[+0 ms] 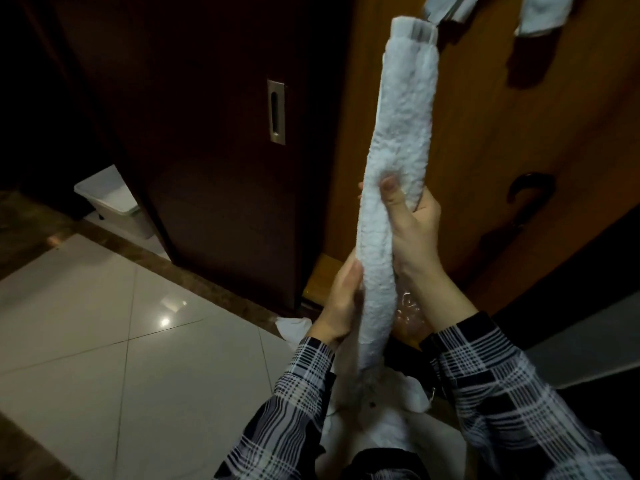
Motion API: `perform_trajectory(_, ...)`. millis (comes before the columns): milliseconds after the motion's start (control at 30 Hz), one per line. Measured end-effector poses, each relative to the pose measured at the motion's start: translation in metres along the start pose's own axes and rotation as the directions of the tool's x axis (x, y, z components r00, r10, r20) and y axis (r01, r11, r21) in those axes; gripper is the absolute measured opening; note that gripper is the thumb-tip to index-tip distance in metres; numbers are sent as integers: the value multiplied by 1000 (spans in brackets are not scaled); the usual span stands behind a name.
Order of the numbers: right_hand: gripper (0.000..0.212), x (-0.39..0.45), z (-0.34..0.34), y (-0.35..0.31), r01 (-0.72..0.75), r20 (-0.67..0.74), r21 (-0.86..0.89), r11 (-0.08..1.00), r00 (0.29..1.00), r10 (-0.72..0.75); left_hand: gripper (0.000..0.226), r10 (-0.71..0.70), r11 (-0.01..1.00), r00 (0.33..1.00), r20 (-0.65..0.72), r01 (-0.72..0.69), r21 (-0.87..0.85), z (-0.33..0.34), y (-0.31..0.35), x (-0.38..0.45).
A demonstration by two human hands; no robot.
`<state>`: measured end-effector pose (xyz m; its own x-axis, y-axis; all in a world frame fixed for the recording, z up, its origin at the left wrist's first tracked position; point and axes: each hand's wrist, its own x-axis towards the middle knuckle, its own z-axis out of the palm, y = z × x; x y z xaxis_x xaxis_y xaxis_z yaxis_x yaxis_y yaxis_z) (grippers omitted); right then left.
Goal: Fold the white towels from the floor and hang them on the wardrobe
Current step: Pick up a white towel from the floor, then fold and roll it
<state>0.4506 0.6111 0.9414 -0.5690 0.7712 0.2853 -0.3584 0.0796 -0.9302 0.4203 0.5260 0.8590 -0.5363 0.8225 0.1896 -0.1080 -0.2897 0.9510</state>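
Towel (391, 188), one, gripped by left hand (337, 306) and right hand (412, 220); perhaps two hanging towels (540, 15) above

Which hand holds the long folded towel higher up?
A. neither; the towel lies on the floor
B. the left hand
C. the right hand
C: the right hand grips the towel near its middle, while the left hand holds it lower down.

- dim overall; upper left, far from the fingers (390, 188), nearly black.
- glare spot on floor tile (165, 321), left of and below the fingers.
- soft shadows on orange door (485, 133), right of the fingers.
- wide-angle bending at edges; slight softness throughout.
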Motion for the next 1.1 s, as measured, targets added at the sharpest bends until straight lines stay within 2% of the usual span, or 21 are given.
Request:
perform_trajectory(67,60,-1,2,-1,5,-24,-18,1000,1000,-5,67,-17,995,999,-32,20,100,2,2,3)
perform_trajectory(100,50,-1,2,-2,1,-28,-23,1000,1000,-1,68,-7,989,999,-43,13,144,2,2,3)
perform_trajectory(167,39,-1,2,-4,-14,-20,-16,1000,1000,13,58,10,979,999,-46,0,203,-1,-2,6)
perform_trajectory(267,40,3,-1,-7,-65,-5,-14,998,998,65,42,5,971,1000,-26,2,237,-8,-5,5)
perform_trajectory(433,23,15,-8,-5,-170,-28,-76,982,985,168,33,14,954,1000,-15,-9,301,-7,4,5)
perform_trajectory(633,31,23,-19,-9,-281,220,-306,910,909,355,32,21,981,997,-75,-5,195,-5,9,7)
perform_trajectory(733,46,0,-29,4,-403,279,-217,889,847,452,30,33,994,988,-148,-17,111,-7,15,11)
perform_trajectory(800,61,-19,-38,21,-499,343,-155,853,782,520,26,30,997,972,-234,-12,76,-8,23,13)
perform_trajectory(867,72,-35,-45,35,-526,398,-224,821,719,569,21,6,1000,952,-307,2,25,-9,28,13)
perform_trajectory(967,60,-50,-49,50,-475,401,-328,817,713,576,23,-29,1000,913,-408,25,-14,-13,29,14)
perform_trajectory(1100,58,-52,-48,60,-461,432,-328,825,703,565,19,-56,998,886,-460,40,-45,-16,26,13)
